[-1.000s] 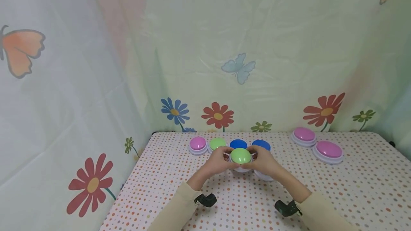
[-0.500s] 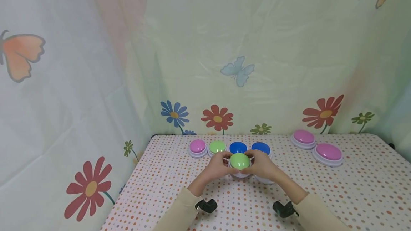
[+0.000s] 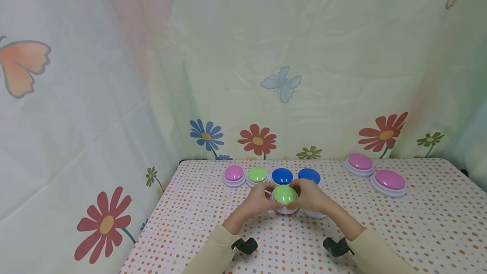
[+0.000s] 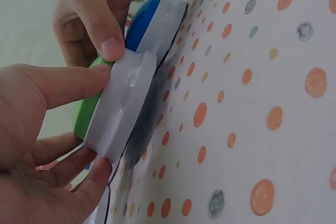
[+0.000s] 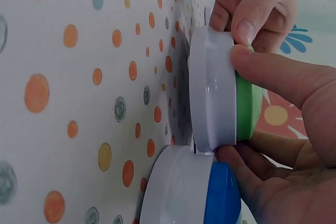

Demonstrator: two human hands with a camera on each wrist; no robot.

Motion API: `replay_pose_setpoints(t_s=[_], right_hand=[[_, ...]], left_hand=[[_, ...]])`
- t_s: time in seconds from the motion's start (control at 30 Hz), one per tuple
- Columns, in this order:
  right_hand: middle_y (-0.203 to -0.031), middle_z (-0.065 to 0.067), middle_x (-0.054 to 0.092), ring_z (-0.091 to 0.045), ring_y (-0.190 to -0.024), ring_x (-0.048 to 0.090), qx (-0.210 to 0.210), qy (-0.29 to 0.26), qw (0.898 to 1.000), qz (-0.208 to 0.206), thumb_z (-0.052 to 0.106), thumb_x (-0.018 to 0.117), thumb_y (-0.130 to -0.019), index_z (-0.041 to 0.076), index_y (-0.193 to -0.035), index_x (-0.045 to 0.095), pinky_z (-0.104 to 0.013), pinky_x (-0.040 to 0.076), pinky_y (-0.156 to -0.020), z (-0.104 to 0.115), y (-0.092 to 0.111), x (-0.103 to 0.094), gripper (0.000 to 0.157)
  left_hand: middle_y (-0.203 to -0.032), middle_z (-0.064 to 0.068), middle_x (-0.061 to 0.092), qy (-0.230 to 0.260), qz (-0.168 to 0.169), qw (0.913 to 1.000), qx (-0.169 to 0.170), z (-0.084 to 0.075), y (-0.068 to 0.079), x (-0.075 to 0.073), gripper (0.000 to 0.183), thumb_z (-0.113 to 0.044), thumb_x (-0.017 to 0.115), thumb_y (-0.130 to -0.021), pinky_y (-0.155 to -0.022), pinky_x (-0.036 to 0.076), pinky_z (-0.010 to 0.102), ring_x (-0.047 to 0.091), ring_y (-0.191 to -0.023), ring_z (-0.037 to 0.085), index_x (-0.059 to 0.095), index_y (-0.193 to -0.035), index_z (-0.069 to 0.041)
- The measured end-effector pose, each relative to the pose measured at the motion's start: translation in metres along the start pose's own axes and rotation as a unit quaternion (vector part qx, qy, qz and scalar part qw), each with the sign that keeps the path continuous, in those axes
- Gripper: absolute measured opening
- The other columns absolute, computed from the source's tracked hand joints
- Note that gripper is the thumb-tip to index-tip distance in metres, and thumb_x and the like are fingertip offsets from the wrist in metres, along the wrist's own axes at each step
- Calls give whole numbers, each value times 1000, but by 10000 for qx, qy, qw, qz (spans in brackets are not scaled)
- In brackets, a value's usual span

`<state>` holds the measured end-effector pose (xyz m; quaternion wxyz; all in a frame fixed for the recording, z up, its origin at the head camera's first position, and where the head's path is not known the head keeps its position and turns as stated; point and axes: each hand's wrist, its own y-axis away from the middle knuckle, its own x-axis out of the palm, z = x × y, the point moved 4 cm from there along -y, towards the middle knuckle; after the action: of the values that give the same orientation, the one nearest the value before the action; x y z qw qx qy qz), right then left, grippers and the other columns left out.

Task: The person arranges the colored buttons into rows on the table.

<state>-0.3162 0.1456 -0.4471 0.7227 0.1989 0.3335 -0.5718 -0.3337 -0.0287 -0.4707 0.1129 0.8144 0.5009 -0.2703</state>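
A push button with a green dome [image 3: 284,194] and white round base [image 4: 123,103] is held between both hands, close over the dotted tablecloth. My left hand [image 3: 258,198] grips its left side, thumb on the near edge and fingers curled round the back. From the right, my right hand [image 3: 310,196] grips the same button, its thumb meeting the left thumb in front. Right beside it stands a blue push button [image 5: 223,195], mostly covered by the right hand in the head view. In the right wrist view the green dome [image 5: 248,106] faces away from the cloth.
Behind the hands, a row holds a pink button [image 3: 233,173], a green button [image 3: 258,174] and two blue buttons, one [image 3: 282,176] left of the other [image 3: 309,176]. Two pink buttons [image 3: 360,162] sit at the back right. A printed curtain [image 3: 228,75] hangs behind the table.
Both hands have brought the green button slightly down and toward me, still gripping it. The head view has tilted a little; the other buttons stay in place.
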Motion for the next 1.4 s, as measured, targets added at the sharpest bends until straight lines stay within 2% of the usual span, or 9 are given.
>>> replay_pose_setpoints(t_s=[0.17, 0.4, 0.63, 1.0, 1.23, 1.4], right_hand=[[-101, -5, 66, -21, -93, 61, 98, -48, 9999, 47, 13, 91, -62, -1, -113, 64, -40, 53, -81, -1, 2, 1, 59], [-103, -3, 67, -20, -94, 61, -77, -15, 9998, 181, 14, 91, -63, 1, -114, 66, -41, 53, -83, -1, 0, 0, 58], [-100, -2, 66, -20, -92, 61, -294, 270, 9984, 389, 18, 92, -62, 1, -112, 66, -40, 53, -81, -3, -6, -1, 58], [-94, 2, 64, -15, -84, 59, -336, 296, 9980, 439, 22, 93, -62, 6, -112, 68, -35, 53, -74, -17, -12, 1, 58], [-94, 1, 65, -16, -84, 60, -383, 252, 9981, 406, 20, 93, -61, 4, -112, 68, -35, 53, -74, -15, -10, 1, 58], [-97, 2, 65, -16, -86, 60, -196, 191, 9990, 344, 18, 93, -61, 6, -114, 67, -35, 53, -76, -17, -10, 3, 60]], left_hand=[[-108, -8, 60, 76, 17, 9999, -137, 4, 1, 2, 50, -21, 85, -76, -77, 49, 25, 56, -94, 13, 62, -121, -14], [-109, -4, 59, 32, 40, 9999, -160, 5, 1, 1, 50, -20, 85, -76, -78, 51, 26, 58, -95, 13, 61, -119, -12], [-110, -6, 59, -35, 52, 9997, -254, 10, 0, 3, 51, -23, 85, -76, -79, 51, 24, 58, -96, 10, 61, -119, -12], [-106, -7, 62, -151, 113, 9997, 160, 10, -3, 5, 51, -20, 85, -76, -76, 49, 22, 58, -92, 9, 64, -121, -10], [-108, -8, 61, -78, 149, 9998, 104, 13, -3, 6, 52, -20, 84, -77, -79, 49, 22, 57, -94, 8, 63, -123, -11], [-110, -8, 59, -71, 181, 9998, 14, 14, -3, 6, 53, -22, 84, -78, -83, 49, 23, 56, -97, 7, 60, -124, -12]])
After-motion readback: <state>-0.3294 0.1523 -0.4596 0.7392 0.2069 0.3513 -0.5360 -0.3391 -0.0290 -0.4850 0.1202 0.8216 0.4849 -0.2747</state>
